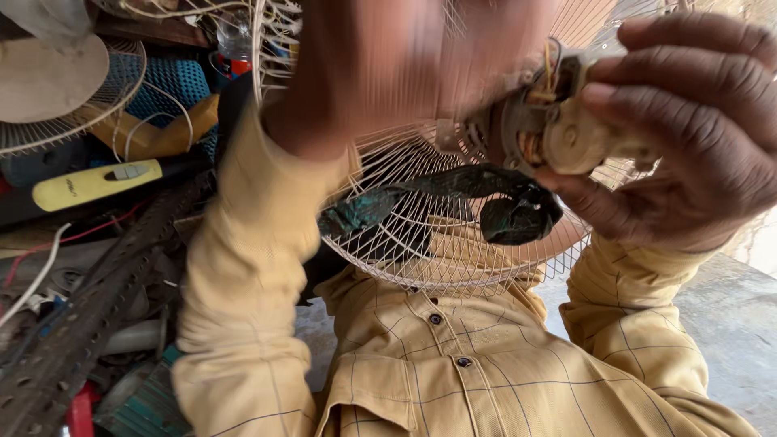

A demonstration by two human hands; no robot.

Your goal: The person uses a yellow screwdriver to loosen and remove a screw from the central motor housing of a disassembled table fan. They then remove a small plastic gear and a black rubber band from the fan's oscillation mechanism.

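My right hand [696, 137] grips a beige fan motor [558, 129] with exposed copper windings and wires, held close in front of my chest. A white wire fan grille [421, 251] is attached behind the motor and spreads down over my yellow checked shirt. A dark, green-stained strip [518, 214], like wrapped cable or cloth, hangs across the grille just below the motor. My left hand [364, 73] is raised against the grille to the left of the motor. It is motion-blurred, so its grip is unclear.
Clutter lies at the left: a second fan grille with a round disc [48, 137], a yellow-handled tool [89, 184], a blue mesh [170, 85], a rusty perforated metal bar [89, 316] and loose wires. Grey concrete floor [728, 316] shows at the lower right.
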